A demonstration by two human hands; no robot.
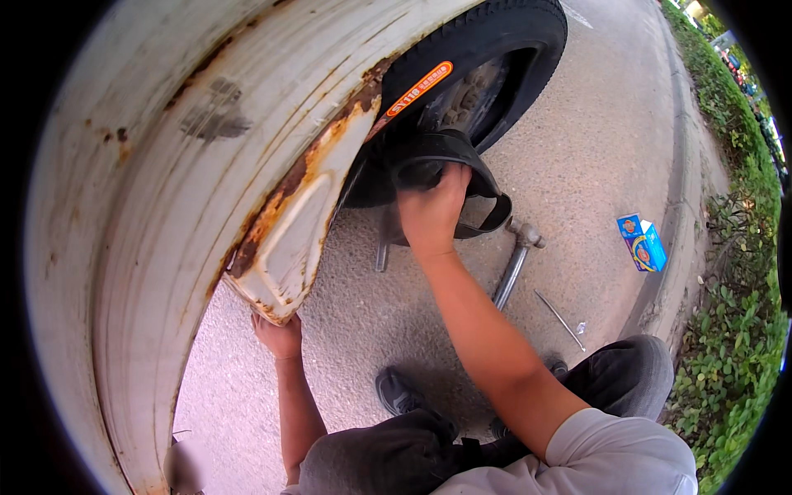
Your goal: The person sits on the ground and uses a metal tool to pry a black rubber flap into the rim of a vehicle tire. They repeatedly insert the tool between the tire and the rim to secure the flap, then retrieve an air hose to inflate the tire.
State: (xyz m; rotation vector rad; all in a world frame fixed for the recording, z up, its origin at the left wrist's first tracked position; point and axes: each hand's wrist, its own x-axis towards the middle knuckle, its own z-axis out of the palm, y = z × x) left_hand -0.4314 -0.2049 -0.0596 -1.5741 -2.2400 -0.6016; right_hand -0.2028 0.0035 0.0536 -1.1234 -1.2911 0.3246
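Observation:
My right hand [436,208] is closed on a black curved part [487,186] shaped like a band with an opening, just beneath the wheel. Some of its fingers are hidden inside that part. My left hand [279,336] grips the bottom edge of a white, rust-eaten body panel [293,247], and its fingertips are mostly out of sight behind the metal. The vehicle's black tyre [540,41], with an orange label, stands above my right hand. A short upright metal bar [382,247] shows between the panel and the black part.
On the paving right of my forearm lie a steel-handled hammer [518,260], a thin metal rod [561,320] and a small shiny scrap [581,327]. A blue box [643,243] sits near the kerb [678,190], with a green hedge [730,330] beyond. My shoe [398,391] is close below.

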